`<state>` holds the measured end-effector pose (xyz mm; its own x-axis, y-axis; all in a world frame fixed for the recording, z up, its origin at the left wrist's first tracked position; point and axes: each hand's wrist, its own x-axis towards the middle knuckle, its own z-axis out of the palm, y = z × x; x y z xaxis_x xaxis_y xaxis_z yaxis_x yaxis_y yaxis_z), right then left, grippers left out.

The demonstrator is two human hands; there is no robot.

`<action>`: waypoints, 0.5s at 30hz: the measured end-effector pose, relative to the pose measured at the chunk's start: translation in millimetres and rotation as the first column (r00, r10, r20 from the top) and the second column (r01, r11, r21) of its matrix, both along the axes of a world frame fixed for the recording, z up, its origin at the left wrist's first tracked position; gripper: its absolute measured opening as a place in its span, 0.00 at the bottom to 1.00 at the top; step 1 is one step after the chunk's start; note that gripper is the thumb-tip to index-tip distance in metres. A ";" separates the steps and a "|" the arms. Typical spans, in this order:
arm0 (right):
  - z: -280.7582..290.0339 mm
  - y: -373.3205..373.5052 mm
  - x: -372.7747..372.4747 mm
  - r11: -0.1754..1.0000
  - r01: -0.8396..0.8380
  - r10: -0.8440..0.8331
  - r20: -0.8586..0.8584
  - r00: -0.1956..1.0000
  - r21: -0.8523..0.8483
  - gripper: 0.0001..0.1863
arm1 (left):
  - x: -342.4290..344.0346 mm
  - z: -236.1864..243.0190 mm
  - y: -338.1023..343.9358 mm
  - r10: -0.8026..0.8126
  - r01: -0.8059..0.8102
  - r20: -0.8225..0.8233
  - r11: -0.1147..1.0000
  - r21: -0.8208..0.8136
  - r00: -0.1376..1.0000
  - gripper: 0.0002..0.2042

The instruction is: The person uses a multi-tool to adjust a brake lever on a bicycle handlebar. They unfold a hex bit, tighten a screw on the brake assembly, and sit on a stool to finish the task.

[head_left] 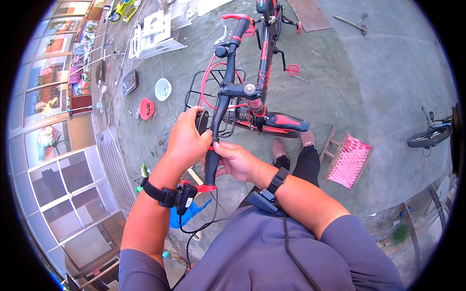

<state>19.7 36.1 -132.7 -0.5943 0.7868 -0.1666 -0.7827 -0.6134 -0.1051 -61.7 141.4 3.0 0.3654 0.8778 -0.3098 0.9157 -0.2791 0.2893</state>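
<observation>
1. Both hands work at the near end of a bicycle handlebar [221,104]; the left hand [187,140] is closed around a small black part [202,121] that sits against the bar just above the grip, fingers wrapped over it.
2. Right hand [237,160] grasps the black grip [211,165] from the right side, thumb pressed against the bar where a thin red band shows; the grip's lower end carries a red collar near the left wrist.
3. Each wrist wears a black strap with a small device; a cable hangs from the left one down to the grey shirt.
4. Handlebar runs up and away from the hands to a far grip with a red end [236,18]; its middle is clamped at the stem [245,89], with red cables looping beside it.
5. Bicycle [264,53] is red and black, lying away from the person on the concrete floor; a black wire basket [196,92] sits just left of the stem and a black and red saddle [286,121] lies to the right of the hands.
6. On the floor to the left stand a red bowl [146,108] and a white bowl [163,88], near each other; a pink woven stool [348,160] lies to the right, well apart from the hands; another bicycle wheel [429,137] shows at the far right edge.
</observation>
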 end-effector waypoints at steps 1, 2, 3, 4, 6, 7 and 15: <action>-0.7 0.6 -0.8 1.000 0.003 -0.003 0.001 1.000 0.001 0.25 | 0.7 1.5 0.5 -0.007 0.007 0.002 1.000 -0.012 1.000 0.27; -0.4 1.1 -1.3 1.000 0.003 -0.003 0.002 1.000 0.004 0.25 | 0.7 3.1 0.6 -0.011 0.011 0.004 1.000 -0.023 1.000 0.26; 0.2 1.0 -1.3 1.000 0.003 -0.003 0.007 1.000 0.001 0.25 | 0.4 3.7 0.5 -0.043 0.043 0.022 0.999 -0.017 0.999 0.26; 1.0 0.7 -1.1 1.000 0.004 -0.004 0.012 1.000 -0.001 0.25 | 0.1 4.1 0.3 -0.074 0.074 0.039 0.997 -0.010 0.997 0.26; 1.4 0.5 -1.1 1.000 0.000 0.000 0.019 1.000 -0.004 0.24 | -1.6 3.8 -0.1 -0.119 0.119 0.069 0.993 0.003 0.991 0.26; 1.2 0.6 -1.3 1.000 -0.003 0.003 0.020 1.000 -0.005 0.24 | -2.8 3.2 -0.1 -0.133 0.133 0.080 0.991 0.009 0.988 0.26; -2.6 1.5 -3.7 1.000 -0.001 0.001 0.008 1.000 0.002 0.25 | -2.8 6.8 3.6 -0.236 0.239 0.098 0.971 -0.020 0.967 0.26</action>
